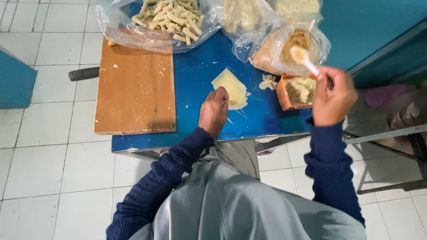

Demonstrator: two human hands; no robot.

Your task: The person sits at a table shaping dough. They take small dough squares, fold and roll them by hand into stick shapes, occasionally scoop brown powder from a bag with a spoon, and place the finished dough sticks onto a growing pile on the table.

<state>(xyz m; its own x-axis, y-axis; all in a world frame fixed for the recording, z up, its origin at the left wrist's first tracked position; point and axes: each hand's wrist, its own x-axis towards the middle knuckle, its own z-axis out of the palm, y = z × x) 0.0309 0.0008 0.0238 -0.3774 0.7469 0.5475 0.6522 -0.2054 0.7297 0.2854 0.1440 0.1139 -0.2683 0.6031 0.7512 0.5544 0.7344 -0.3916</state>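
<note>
the person's left hand (214,111) rests knuckles-up on the blue metal table top (195,75), its fingers curled down and pressing on the near left edge of a pale yellow stack of thin square dough wrappers (231,88); the fingertips are hidden under the hand, so whether they pinch a sheet cannot be told. the stack lies flat near the middle of the table, turned like a diamond, with one corner pointing away towards the plastic bags and its long diagonal running from that far corner back towards the person's body. the right hand (334,95) is raised above the table's right edge, fingers closed around the handle of a white plastic spoon (303,58); the spoon's long axis slants up and to the left, its bowl pointing at a clear plastic bag of brown crumbs (289,46). just below the spoon stands a small orange square tub of pale filling (299,91), touching nothing of the wrapper stack, with a small crumpled scrap of dough (268,82) between them. a bare wooden cutting board (133,89) lies on the table's left part, and a clear bag of pale rolled sticks (167,18) sits at its far end.
</note>
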